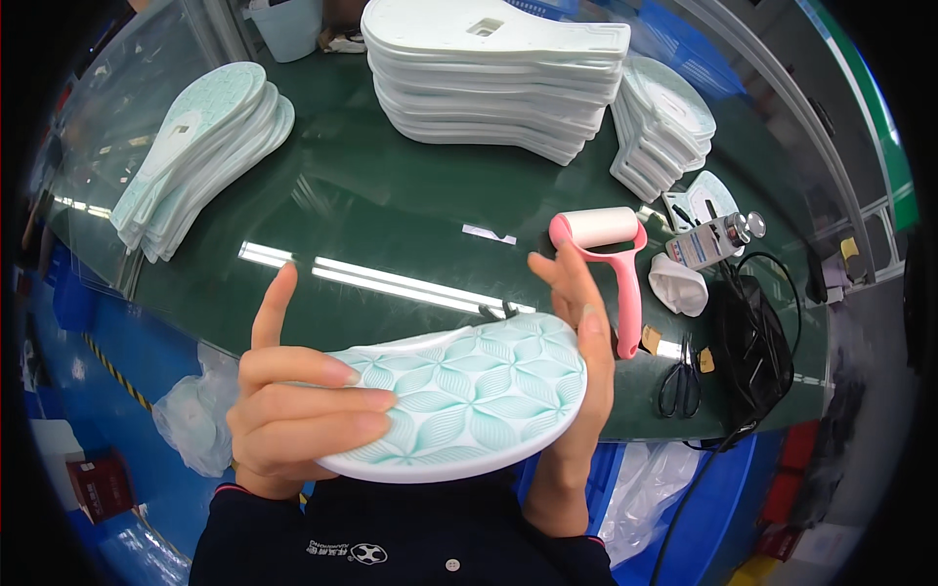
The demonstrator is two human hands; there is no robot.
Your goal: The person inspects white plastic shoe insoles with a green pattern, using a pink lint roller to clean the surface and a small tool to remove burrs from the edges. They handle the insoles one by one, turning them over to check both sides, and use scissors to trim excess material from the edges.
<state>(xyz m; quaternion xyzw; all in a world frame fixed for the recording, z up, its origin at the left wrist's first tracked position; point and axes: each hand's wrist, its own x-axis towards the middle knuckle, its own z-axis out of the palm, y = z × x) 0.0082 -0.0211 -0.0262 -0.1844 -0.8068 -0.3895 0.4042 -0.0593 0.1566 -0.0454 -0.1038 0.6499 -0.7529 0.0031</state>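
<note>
A dark green worktable (391, 195) under a glossy clear cover fills the view. Close above its near edge, both hands hold up a white shoe sole (469, 400) with a mint leaf-pattern tread facing the camera. The left hand (293, 400) lays three fingers pressed together across the tread, index finger raised. The right hand (576, 371) cups the far rim, fingers loosely spread. The sole looks light, slightly flexible foam, best gripped by its edges. Beyond lie a pink lint roller (611, 264), scissors (681, 381) and stacks of soles (498, 78).
</note>
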